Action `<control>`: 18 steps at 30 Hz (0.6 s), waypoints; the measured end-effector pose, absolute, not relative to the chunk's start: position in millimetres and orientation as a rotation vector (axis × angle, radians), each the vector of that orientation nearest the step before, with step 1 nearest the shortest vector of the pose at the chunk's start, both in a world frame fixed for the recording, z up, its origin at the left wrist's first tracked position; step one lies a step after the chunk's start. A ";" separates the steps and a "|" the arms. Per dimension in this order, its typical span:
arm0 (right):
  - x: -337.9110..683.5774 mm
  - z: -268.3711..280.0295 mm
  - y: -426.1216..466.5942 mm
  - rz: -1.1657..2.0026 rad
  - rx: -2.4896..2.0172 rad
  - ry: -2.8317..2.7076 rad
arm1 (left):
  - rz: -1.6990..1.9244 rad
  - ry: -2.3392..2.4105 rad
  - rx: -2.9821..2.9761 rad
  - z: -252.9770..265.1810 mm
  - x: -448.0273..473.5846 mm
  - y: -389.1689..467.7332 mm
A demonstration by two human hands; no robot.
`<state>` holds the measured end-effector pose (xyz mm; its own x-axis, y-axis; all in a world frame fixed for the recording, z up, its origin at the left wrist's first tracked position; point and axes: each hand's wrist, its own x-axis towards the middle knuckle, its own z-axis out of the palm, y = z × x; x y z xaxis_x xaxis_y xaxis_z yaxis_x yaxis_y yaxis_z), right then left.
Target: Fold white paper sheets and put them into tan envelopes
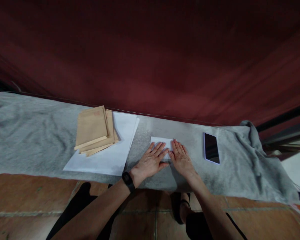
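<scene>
A small white piece of paper [162, 139], apparently folded, lies flat on the grey cloth [142, 173] in front of me. My left hand [151, 161] rests palm down over its left part, fingers spread. Over the right part of the paper lies my right hand [180, 158], also flat with fingers stretched out. The two hands nearly meet at the thumb and index finger, and they hide much of the paper's lower portion. A dark band sits on my left wrist.
Left of my hands, several brown paper envelopes [91, 125] are stacked on large white sheets [122, 146]. A phone [211, 148] with a dark screen lies to the right. A dark red curtain-like surface [150, 66] rises behind the cloth, and tiled floor [35, 195] shows below.
</scene>
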<state>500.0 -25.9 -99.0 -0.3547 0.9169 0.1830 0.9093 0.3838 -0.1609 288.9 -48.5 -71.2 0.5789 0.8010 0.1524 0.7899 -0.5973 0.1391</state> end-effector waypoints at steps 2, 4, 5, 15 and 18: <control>502.2 -99.5 -24.7 0.029 -1.638 -2.395 | 0.306 1.387 2.733 -71.2 289.3 -48.7; 504.3 -99.9 -23.4 0.008 -1.666 -2.378 | 0.306 1.388 2.726 -70.9 289.8 -48.8; 505.4 -100.1 -22.7 -0.003 -1.677 -2.370 | 0.307 1.388 2.724 -70.8 290.1 -48.9; 509.8 -103.1 -19.0 -0.056 -1.717 -2.346 | 0.345 1.385 2.730 -73.7 289.3 -47.9; 511.4 -102.9 -18.1 -0.047 -1.734 -2.343 | 0.363 1.381 2.737 -74.8 289.2 -47.7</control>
<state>511.4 -18.1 -102.9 -0.2757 0.9403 0.1996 0.9476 0.3008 -0.1080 289.2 -47.7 -74.8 0.5726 0.7989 0.1842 0.7862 -0.5988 0.1531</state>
